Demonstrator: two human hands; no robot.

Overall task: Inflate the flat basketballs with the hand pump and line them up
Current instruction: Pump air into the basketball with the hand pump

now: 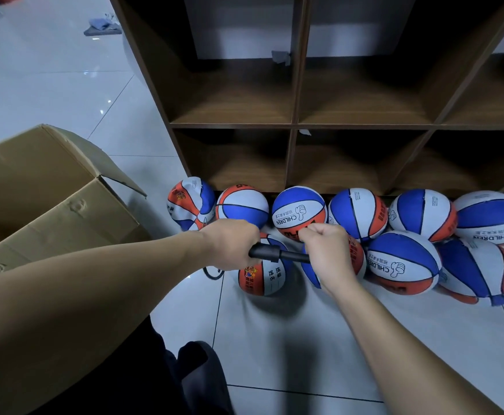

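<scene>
I hold a black hand pump (277,255) level above the floor. My left hand (230,245) grips its barrel, and my right hand (325,253) is curled round the handle end. A thin black hose (212,274) loops down under my left hand. Below the pump lies a red, white and blue basketball (264,278). Several more such balls stand in a row along the shelf's foot, among them a round one (300,212) and a dented one (189,203) at the left end. Two more (403,265) lie in front at the right.
A dark wooden cubby shelf (294,125) rises behind the balls. An open cardboard box (50,187) stands to my left. White floor tiles (274,339) lie in front of me, and my dark-clothed knee (197,363) shows at the bottom.
</scene>
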